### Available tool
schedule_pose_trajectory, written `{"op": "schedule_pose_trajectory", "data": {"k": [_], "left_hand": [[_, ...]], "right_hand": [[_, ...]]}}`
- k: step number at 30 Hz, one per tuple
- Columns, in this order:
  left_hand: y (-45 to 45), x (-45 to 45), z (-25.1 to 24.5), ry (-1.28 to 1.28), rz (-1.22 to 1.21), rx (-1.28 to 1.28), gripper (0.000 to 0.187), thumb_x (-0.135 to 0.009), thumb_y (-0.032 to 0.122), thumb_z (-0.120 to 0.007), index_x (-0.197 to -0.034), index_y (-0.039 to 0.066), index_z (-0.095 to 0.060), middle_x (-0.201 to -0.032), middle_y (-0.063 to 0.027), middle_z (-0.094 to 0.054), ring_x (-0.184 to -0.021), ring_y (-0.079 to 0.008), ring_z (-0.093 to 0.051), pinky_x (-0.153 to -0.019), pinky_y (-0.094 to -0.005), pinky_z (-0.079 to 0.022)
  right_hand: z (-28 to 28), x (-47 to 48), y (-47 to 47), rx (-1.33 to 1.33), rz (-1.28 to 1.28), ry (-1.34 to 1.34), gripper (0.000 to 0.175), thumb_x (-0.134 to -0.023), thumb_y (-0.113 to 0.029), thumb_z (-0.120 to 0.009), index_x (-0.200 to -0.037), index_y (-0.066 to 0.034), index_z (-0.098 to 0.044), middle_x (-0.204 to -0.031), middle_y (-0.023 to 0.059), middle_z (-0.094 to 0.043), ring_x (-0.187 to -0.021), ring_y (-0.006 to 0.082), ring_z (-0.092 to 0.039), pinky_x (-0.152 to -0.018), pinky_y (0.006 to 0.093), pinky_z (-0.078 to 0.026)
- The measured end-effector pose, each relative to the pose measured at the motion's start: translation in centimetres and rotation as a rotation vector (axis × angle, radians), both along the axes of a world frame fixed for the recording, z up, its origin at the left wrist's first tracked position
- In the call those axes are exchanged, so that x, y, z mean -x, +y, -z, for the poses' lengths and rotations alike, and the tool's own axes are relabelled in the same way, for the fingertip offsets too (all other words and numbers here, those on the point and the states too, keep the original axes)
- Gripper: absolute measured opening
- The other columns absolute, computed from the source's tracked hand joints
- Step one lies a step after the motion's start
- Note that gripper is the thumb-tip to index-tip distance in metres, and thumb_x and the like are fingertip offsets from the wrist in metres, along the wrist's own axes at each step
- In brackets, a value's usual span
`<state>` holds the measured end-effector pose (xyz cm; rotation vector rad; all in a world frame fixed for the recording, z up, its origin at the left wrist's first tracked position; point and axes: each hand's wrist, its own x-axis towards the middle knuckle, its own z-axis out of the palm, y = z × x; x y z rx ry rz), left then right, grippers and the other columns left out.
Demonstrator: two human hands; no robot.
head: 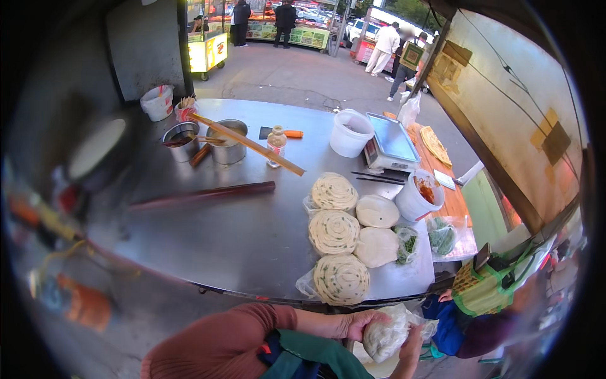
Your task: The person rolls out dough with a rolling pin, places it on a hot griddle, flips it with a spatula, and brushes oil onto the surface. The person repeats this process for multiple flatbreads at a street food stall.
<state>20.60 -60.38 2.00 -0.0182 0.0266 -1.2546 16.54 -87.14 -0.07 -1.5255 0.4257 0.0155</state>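
Note:
My left hand (365, 323) grips the left side of a clear plastic bag of pale dough (382, 334), over a white container below the counter's front edge. On the bag's right side, my right hand (411, 348) pinches the gathered plastic. Just beyond, on the metal counter (227, 237), lie several coiled rounds of dough flecked with green (342, 279), resting on plastic film. Beside them are two smooth pale dough rounds (377, 247) and a bag of chopped greens (407, 244).
A dark rolling pin (236, 189) lies on the counter. Behind stand metal pots (228, 149), a bottle (276, 147), a white bucket (351, 135), a scale (390, 144) and a tub of red sauce (420, 196). A person with a green bag (487, 289) is at the right.

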Motion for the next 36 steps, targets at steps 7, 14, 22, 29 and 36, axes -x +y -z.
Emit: {"op": "schedule_pose_trajectory", "data": {"k": [7,14,22,29,36], "left_hand": [[11.4,0.1,-7.3,-0.074,-0.284,0.046,0.053,-0.09,0.018,-0.07,-0.138,0.004,-0.053,-0.133,-0.0142,-0.063,-0.12,-0.0289,-0.063,-0.108,-0.0484,-0.046],[33.4,5.5,-12.0,-0.165,-0.874,-0.204,0.057,-0.093,0.027,-0.065,-0.143,0.003,-0.049,-0.142,-0.0181,-0.056,-0.131,-0.0355,-0.054,-0.114,-0.0542,-0.039],[50.9,16.8,-0.1,-0.1,-1.283,-1.668,0.064,-0.091,0.037,-0.073,-0.142,0.006,-0.05,-0.138,-0.0149,-0.057,-0.132,-0.0278,-0.051,-0.111,-0.04,-0.038],[51.7,17.7,0.6,-0.913,-1.16,-2.121,0.061,-0.082,0.022,-0.078,-0.136,0.005,-0.055,-0.142,-0.0213,-0.054,-0.138,-0.0367,-0.046,-0.113,-0.047,-0.037],[48.4,11.7,-1.0,-1.786,-1.025,-2.11,0.065,-0.076,0.025,-0.08,-0.131,-0.001,-0.056,-0.15,-0.0195,-0.047,-0.149,-0.0346,-0.03,-0.123,-0.0544,-0.013]], "right_hand": [[-15.1,-2.0,16.7,0.884,-0.341,-0.192,0.057,-0.11,-0.043,-0.023,-0.127,-0.0087,-0.065,-0.126,0.0175,-0.063,-0.119,0.0267,-0.055,-0.106,0.0376,-0.037],[-17.5,-8.7,37.8,0.389,-0.64,-0.077,0.062,-0.105,-0.054,-0.036,-0.129,-0.0054,-0.066,-0.145,0.0148,-0.056,-0.14,0.0201,-0.043,-0.117,0.0367,-0.028],[-2.4,-10.8,54.0,0.764,-0.759,-0.188,0.057,-0.089,-0.053,-0.063,-0.092,0.0028,-0.071,-0.082,0.0198,-0.071,-0.078,0.0361,-0.065,-0.076,0.0443,-0.049],[1.3,-9.4,58.6,0.588,-0.505,-0.29,0.04,-0.095,-0.037,-0.061,-0.082,0.0012,-0.068,-0.074,0.0122,-0.069,-0.067,0.0224,-0.065,-0.067,0.0377,-0.052],[0.4,-10.5,53.3,-0.954,-0.515,0.414,0.028,-0.104,-0.025,-0.057,-0.08,-0.0111,-0.051,-0.062,-0.0012,-0.049,-0.055,0.0113,-0.047,-0.05,0.0281,-0.039]]}}
